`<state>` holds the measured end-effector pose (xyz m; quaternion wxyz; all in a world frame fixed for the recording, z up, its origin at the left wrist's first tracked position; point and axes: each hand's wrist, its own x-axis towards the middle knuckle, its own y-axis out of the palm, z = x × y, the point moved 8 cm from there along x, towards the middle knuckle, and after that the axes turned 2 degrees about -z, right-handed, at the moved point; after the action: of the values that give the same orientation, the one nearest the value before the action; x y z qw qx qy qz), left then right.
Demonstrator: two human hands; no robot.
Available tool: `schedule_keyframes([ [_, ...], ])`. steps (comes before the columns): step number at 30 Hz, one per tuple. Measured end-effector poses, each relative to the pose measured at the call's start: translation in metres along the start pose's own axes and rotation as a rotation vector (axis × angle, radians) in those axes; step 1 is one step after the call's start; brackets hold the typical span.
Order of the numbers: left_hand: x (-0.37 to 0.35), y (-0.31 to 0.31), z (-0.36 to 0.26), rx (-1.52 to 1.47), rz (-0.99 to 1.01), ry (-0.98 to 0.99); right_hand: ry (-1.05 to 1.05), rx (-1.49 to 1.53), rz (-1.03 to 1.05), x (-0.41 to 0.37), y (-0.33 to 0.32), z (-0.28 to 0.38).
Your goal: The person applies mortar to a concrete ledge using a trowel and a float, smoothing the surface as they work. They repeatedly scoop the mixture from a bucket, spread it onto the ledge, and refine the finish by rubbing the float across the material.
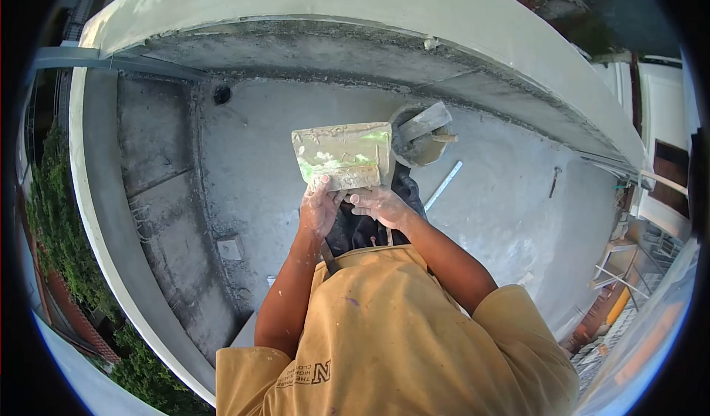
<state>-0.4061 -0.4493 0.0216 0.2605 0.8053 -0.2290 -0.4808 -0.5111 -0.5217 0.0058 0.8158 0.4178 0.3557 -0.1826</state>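
Observation:
A flat, roughly rectangular plastering blade [344, 146], smeared with beige paste and with green showing in patches, is held in front of my body. A thicker, crusted strip runs along its near edge. My left hand [319, 210] is closed on the near left corner, its thumb pressed over the edge. At the near right edge my right hand [381, 205] has its fingers bent against the blade; part of their grip is hidden. Both hands are spotted with pale paste. Just beyond the right side stands a bucket [405, 150], with a grey, flat-sided tool [425, 122] lying across it.
A pale straight bar [444, 185] and a thin hammer-like tool [555, 181] lie on the concrete floor [503, 201]. A low pale wall [325, 0] curves around the far side. A dark round hole [222, 94] and a small block [230, 248] are at left.

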Motion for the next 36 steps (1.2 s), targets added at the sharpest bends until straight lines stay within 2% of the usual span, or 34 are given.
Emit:
schedule_keyframes([
  [3, 0.021, -0.036, 0.012, 0.092, -0.123, -0.005, 0.014, -0.638, -0.191, 0.012, -0.12, -0.013],
  [4, 0.026, -0.039, 0.014, 0.111, -0.139, 0.002, 0.022, -0.788, -0.341, 0.017, -0.178, -0.017],
  [5, 0.036, -0.049, 0.026, 0.074, -0.171, -0.03, 0.037, -0.697, -0.384, 0.014, -0.219, -0.011],
  [6, 0.045, -0.063, 0.04, 0.032, -0.21, -0.051, -0.029, -0.92, -0.47, 0.025, -0.282, -0.012],
  [7, 0.054, -0.075, 0.051, -0.006, -0.25, -0.068, 0.044, -1.252, -0.53, 0.032, -0.326, -0.004],
  [9, 0.071, -0.079, 0.074, -0.087, -0.278, -0.065, 0.181, -1.368, -0.543, 0.047, -0.42, -0.006],
  [10, 0.082, -0.083, 0.089, -0.132, -0.291, -0.083, 0.232, -1.554, -0.536, 0.052, -0.439, 0.007],
  [12, 0.11, -0.098, 0.126, -0.22, -0.316, -0.098, 0.323, -1.594, -0.581, 0.068, -0.476, 0.032],
  [15, 0.138, -0.116, 0.183, -0.167, -0.415, -0.158, 0.347, -1.925, -0.591, 0.105, -0.503, 0.063],
  [18, 0.158, -0.126, 0.233, -0.126, -0.467, -0.199, 0.573, -1.939, -0.565, 0.145, -0.547, 0.049],
  [21, 0.165, -0.137, 0.269, -0.095, -0.483, -0.212, 0.549, -2.061, -0.543, 0.16, -0.554, 0.029],
  [24, 0.162, -0.149, 0.296, -0.086, -0.491, -0.253, 0.426, -1.818, -0.331, 0.153, -0.546, 0.005],
  [26, 0.161, -0.14, 0.296, -0.097, -0.529, -0.273, 0.355, -1.748, -0.541, 0.125, -0.54, 0.005],
  [29, 0.163, -0.137, 0.302, -0.091, -0.544, -0.317, 0.385, -1.366, -0.654, 0.066, -0.537, 0.003],
  [31, 0.17, -0.13, 0.307, -0.104, -0.512, -0.331, 0.601, -0.807, -0.633, 0.018, -0.506, 0.005],
  [34, 0.182, -0.13, 0.316, -0.062, -0.48, -0.318, 0.415, -0.317, -0.517, -0.047, -0.488, -0.019],
  [35, 0.189, -0.129, 0.317, -0.054, -0.472, -0.307, 0.333, -0.2, -0.462, -0.064, -0.473, -0.022],
  [36, 0.19, -0.125, 0.32, -0.059, -0.461, -0.347, 0.305, -0.21, -0.416, -0.082, -0.46, -0.026],
])
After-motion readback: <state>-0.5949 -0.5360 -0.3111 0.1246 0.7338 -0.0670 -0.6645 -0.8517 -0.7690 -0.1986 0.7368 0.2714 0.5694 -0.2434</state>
